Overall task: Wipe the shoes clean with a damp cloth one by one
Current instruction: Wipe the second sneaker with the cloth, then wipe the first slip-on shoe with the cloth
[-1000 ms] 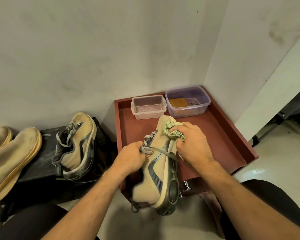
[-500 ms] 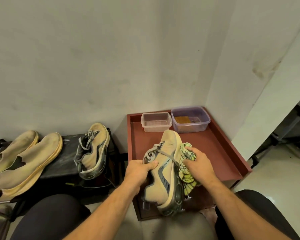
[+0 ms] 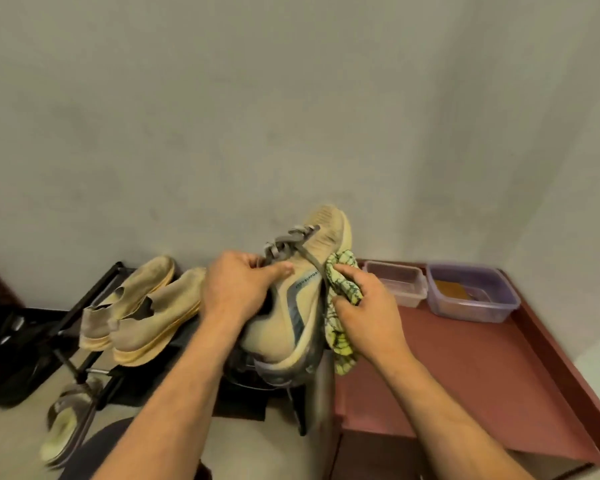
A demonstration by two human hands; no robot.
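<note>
We cannot see the heel opening of the sneaker at centre frame; the left hand covers it, and the right hand hides part of the cloth. The red surface is cut off at the lower right. Dark shoes at the left edge are blurred and cropped. What lies in the purple tub is too blurred to identify.

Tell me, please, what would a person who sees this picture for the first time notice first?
First, the tan sneaker held up in the middle, its toe pointing at the wall: the left hand grips it at the laces, and the right hand presses a green patterned cloth against its side. Next, the pair of tan slip-on shoes on the black rack at the left, and two plastic containers on the red tray at the right.
</note>
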